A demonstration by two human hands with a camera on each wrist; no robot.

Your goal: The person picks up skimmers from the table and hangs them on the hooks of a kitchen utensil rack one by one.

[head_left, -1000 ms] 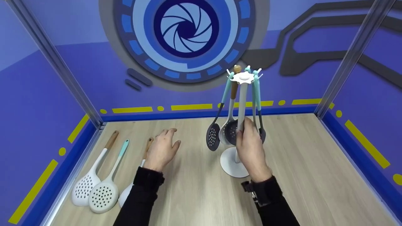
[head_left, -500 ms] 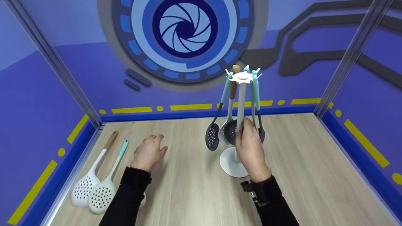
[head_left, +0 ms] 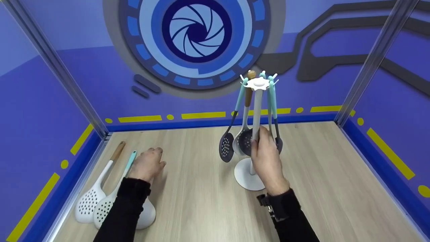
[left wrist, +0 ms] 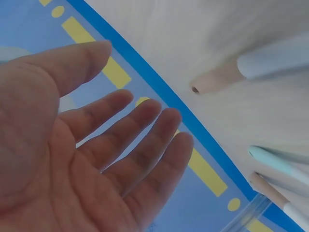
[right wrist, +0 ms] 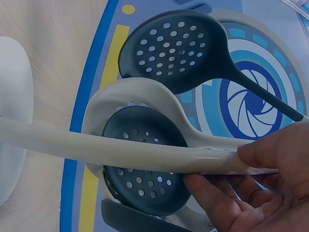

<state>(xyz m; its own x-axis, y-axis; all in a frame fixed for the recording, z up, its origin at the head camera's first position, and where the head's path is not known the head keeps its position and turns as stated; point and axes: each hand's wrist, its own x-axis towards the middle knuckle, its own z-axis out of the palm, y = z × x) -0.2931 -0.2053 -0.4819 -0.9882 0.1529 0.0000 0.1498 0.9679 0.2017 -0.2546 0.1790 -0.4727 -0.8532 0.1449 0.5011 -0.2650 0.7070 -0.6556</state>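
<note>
My right hand [head_left: 267, 159] grips the pole [head_left: 257, 111] of a white utensil stand, thumb and fingers around it. Hung from its hooked top are several utensils with teal or brown handles, among them a black skimmer [head_left: 226, 148]; in the right wrist view another black perforated head [right wrist: 145, 193] shows behind the pole. My left hand [head_left: 147, 164] hovers over the left side of the table, holding nothing, its fingers spread in the left wrist view. Below it lies a white-headed utensil [head_left: 147, 215] with a wooden handle [left wrist: 217, 79], partly hidden by the forearm.
Left of that lie a white slotted turner [head_left: 89, 205] with a wooden handle and a pale skimmer [head_left: 102, 210] with a teal handle, their heads overlapping. The stand's round base [head_left: 247, 174] sits on the wooden table [head_left: 198, 201]. Blue printed walls [head_left: 80, 74] enclose the back and sides.
My left hand has moved left and slightly nearer, from mid-table to over the lying utensils, uncovering the third one's head. My right hand keeps its grip on the pole.
</note>
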